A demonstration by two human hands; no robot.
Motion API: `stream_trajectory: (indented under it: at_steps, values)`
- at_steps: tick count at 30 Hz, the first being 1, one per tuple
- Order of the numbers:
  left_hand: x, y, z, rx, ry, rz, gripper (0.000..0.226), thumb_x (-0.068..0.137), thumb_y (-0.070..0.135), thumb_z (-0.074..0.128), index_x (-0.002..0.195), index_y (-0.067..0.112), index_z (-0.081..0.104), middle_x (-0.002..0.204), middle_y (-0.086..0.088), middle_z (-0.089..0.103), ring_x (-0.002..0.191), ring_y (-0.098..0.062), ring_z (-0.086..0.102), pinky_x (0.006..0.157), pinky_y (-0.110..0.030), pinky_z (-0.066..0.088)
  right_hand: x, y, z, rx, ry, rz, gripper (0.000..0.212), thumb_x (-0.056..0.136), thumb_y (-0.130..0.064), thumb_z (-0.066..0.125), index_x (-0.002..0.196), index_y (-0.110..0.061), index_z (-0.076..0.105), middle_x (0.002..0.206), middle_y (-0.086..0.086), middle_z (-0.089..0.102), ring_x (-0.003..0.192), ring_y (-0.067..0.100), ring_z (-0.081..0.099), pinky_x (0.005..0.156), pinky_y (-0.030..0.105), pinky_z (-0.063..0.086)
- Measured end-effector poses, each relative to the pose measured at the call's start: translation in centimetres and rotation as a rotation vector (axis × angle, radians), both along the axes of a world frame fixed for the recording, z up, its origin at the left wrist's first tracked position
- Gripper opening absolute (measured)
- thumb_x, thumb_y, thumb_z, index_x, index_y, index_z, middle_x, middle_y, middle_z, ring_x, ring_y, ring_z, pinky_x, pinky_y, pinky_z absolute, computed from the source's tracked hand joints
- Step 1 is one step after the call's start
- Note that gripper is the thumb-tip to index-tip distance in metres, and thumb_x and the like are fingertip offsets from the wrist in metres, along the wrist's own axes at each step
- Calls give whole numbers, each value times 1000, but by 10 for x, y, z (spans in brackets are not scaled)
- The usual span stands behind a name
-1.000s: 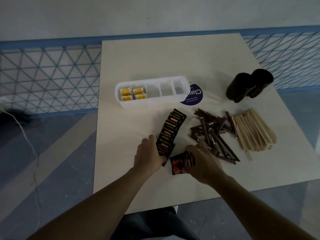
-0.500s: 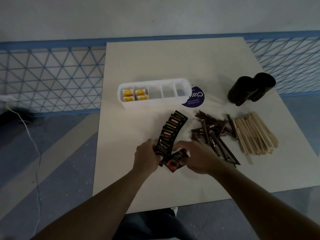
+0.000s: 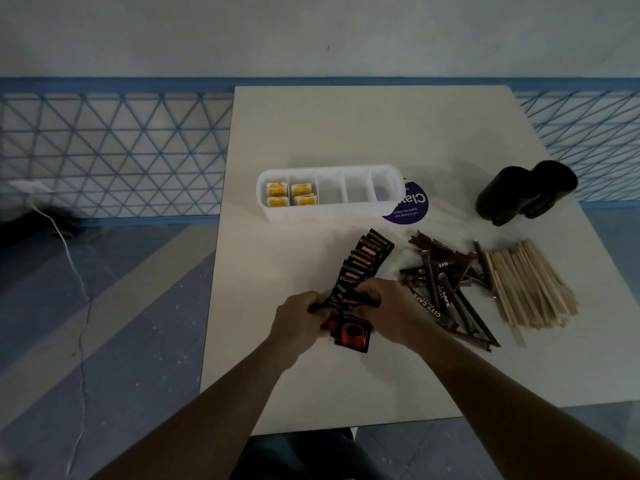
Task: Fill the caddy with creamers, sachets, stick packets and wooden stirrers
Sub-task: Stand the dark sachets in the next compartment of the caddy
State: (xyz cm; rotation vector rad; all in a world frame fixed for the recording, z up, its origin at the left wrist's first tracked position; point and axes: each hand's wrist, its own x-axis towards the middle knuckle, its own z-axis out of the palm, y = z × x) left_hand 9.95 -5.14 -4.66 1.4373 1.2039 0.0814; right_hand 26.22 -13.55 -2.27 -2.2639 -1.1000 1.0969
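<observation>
we see left hand (image 3: 300, 323) bare, no glove | right hand (image 3: 393, 311) bare, maybe a ring on one finger, too small to tell | both forearms behind hands unsleeved | dark trousers below

A white five-compartment caddy (image 3: 330, 192) is set lengthwise on the table; yellow-topped creamers (image 3: 290, 195) are held in its two leftmost compartments, while the other three are seen bare. In front of it, dark sachets (image 3: 360, 268) are fanned in an overlapping row, the nearest ones gripped at both sides. To their right, brown stick packets (image 3: 446, 285) are heaped crosswise, and pale wooden stirrers (image 3: 530, 289) are piled just beside them.
</observation>
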Motion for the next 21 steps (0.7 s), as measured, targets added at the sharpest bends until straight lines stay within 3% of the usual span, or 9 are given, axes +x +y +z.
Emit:
stream_trajectory:
  at_steps: [5,9,12,15,18,21]
  values:
    - [0,7,15,-197,-149,9,20,101,15,48,111,13,65,101,-11,72,88,-24,72,74,-39,61,4,11,10,49,128,-156,9,89,-19,73,94,-17,66,87,2,70,67,13,69,50,16,48]
    - [4,16,32,-364,-307,-42,21,100,23,54,116,11,59,104,-12,72,89,-27,72,70,-36,60,3,29,22,106,176,-182,8,89,-18,73,92,-16,66,84,5,72,67,19,71,60,28,57]
    - [9,27,37,-345,-358,-46,20,98,7,52,117,9,56,108,-13,69,95,-30,70,79,-43,60,-2,44,28,166,173,-208,10,87,-19,75,94,-18,67,84,5,72,64,20,69,63,34,60]
    - [12,45,41,-325,-398,19,24,100,6,48,123,7,54,115,-16,67,95,-32,71,86,-49,57,-7,59,33,197,175,-256,14,89,-28,72,101,-23,67,86,1,71,71,21,69,64,36,60]
    - [15,62,47,-293,-448,54,25,101,7,45,124,7,53,118,-14,66,97,-26,71,83,-44,59,-13,70,41,155,173,-232,7,94,-29,64,95,-25,69,79,-1,71,73,19,68,65,37,57]
    - [21,78,52,-278,-494,54,24,103,6,39,123,4,53,117,-17,66,97,-25,71,82,-41,59,-19,80,49,176,197,-217,8,95,-19,61,90,-19,68,74,3,67,62,15,61,56,30,49]
